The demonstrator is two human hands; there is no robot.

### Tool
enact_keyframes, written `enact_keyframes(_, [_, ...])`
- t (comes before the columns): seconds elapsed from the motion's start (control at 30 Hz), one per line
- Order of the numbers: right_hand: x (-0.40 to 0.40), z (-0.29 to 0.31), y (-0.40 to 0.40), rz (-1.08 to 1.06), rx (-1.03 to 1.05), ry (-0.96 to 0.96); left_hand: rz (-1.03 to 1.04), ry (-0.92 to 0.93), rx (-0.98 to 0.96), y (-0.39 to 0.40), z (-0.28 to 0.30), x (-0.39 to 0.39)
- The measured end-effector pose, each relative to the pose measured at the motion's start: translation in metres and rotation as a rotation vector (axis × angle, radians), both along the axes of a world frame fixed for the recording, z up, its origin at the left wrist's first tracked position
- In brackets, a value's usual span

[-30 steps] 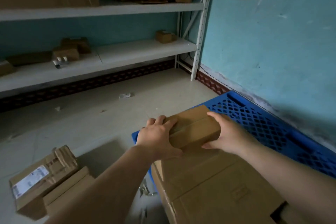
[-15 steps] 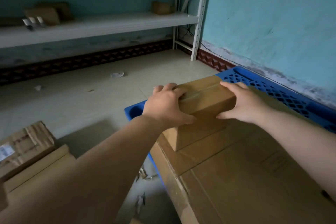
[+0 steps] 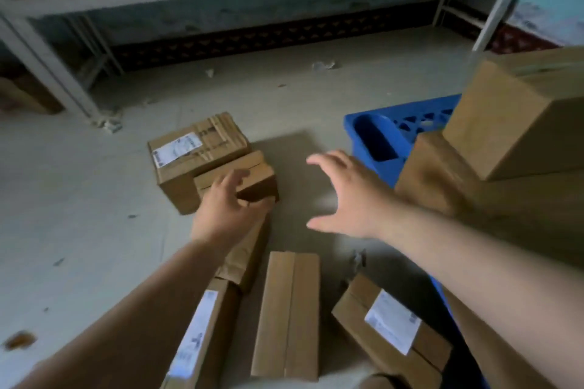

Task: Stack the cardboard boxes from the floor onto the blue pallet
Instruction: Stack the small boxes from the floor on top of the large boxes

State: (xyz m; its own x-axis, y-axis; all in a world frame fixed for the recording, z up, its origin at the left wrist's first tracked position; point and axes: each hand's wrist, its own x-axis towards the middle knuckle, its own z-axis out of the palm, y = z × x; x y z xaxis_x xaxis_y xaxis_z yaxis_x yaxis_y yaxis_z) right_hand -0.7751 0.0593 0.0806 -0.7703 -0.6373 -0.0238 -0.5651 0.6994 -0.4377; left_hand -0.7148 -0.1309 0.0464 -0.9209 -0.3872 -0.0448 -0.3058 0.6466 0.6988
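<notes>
A blue pallet [image 3: 379, 133] of latticed plastic sits on the floor at right, bearing a large cardboard box [image 3: 512, 208] with a smaller box [image 3: 502, 123] stacked on top. On the floor to its left lie a labelled box [image 3: 189, 155] with a small plain box [image 3: 252, 175] touching its near side. Nearer the viewer lie a long labelled box [image 3: 202, 335], a plain taped box [image 3: 289, 313] and a tilted labelled box [image 3: 392, 328].

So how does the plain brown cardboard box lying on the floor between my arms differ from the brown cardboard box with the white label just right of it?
The plain brown cardboard box shows no label, only a centre seam; the labelled brown cardboard box carries a white sticker. The plain one lies roughly straight ahead lengthwise; the labelled one sits skewed, near the blue pallet. Both rest on the floor, not in either hand.
</notes>
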Motion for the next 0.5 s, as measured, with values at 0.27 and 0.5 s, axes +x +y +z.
enact_keyframes(0.27, [0.040, -0.166, -0.028, -0.433, 0.296, -0.605, -0.057, -0.658, -0.054, 0.047, -0.143, 0.102])
enact_keyframes(0.5, [0.055, -0.190, -0.030, -0.621, 0.068, -0.696, -0.038, -0.724, -0.202, 0.085, -0.151, 0.089])
